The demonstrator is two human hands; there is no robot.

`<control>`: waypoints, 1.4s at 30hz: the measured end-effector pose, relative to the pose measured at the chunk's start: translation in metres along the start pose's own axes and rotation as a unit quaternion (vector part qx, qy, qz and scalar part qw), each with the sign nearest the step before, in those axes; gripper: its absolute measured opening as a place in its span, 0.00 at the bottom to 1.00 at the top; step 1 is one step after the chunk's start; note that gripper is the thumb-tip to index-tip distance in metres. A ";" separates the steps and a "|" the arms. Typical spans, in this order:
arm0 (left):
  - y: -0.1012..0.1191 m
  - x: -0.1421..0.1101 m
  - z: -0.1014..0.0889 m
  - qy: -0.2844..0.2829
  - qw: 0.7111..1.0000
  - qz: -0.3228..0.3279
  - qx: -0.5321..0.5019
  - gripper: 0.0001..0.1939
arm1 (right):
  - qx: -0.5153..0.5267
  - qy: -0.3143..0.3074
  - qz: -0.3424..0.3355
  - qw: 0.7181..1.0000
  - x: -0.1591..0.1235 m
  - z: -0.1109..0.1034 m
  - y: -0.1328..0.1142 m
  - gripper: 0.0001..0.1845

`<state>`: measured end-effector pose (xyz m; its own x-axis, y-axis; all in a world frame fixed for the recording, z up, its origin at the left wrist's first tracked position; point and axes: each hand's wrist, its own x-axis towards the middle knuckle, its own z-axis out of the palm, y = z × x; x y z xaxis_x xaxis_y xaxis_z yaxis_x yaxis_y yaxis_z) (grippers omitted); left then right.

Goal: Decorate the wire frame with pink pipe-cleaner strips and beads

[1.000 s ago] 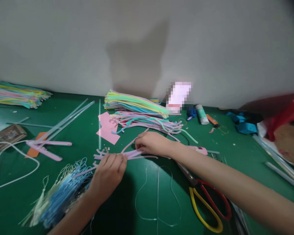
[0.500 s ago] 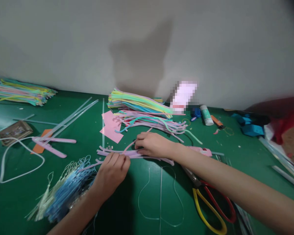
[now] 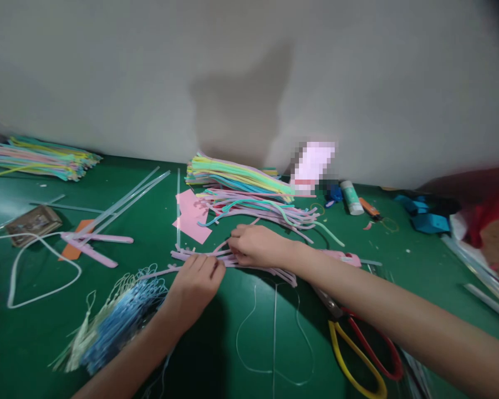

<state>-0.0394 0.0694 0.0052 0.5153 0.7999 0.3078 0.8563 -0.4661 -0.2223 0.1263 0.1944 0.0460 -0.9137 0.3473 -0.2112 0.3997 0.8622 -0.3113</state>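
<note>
On the green table (image 3: 216,354) lies a small bundle of lilac foam strips (image 3: 191,256). My left hand (image 3: 195,285) has its fingers curled down onto the bundle's left part, gripping it. My right hand (image 3: 255,245) is closed on the same strips a little to the right, thumb and fingers pinching them. A clear looped string (image 3: 274,332) lies just in front of both hands. Behind them sits a stack of pastel foam strips (image 3: 241,185) against the wall, with a pink paper piece (image 3: 189,216) beside it.
Scissors with red and yellow handles (image 3: 357,354) lie under my right forearm. A bunch of blue and white tassels (image 3: 108,324) is at the lower left, a white cord loop (image 3: 37,266) farther left. A glue stick (image 3: 351,197), blue scraps (image 3: 424,219) and clear rods (image 3: 125,202) are scattered around.
Both hands stay on the lilac strips; my left hand has slid slightly right and closer to my right hand. The view has shifted a little to the left.
</note>
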 end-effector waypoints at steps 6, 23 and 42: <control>-0.009 0.005 0.002 0.004 1.000 -0.007 0.007 0.09 | 0.054 0.089 0.074 0.992 -0.002 -0.020 0.007 0.10; -0.024 0.052 0.008 -0.051 0.988 -0.096 -0.113 0.11 | 0.106 0.292 0.191 0.931 -0.007 -0.035 0.095 0.02; -0.034 0.135 0.042 -0.140 0.986 -0.064 -0.059 0.11 | 0.018 0.172 0.148 0.974 -0.028 -0.005 0.114 0.13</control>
<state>-0.0007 0.2093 0.0153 0.3863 0.9208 0.0544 0.9207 -0.3813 -0.0836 0.1973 0.2850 0.0208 -0.7270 0.6862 0.0240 0.6454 0.6949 -0.3172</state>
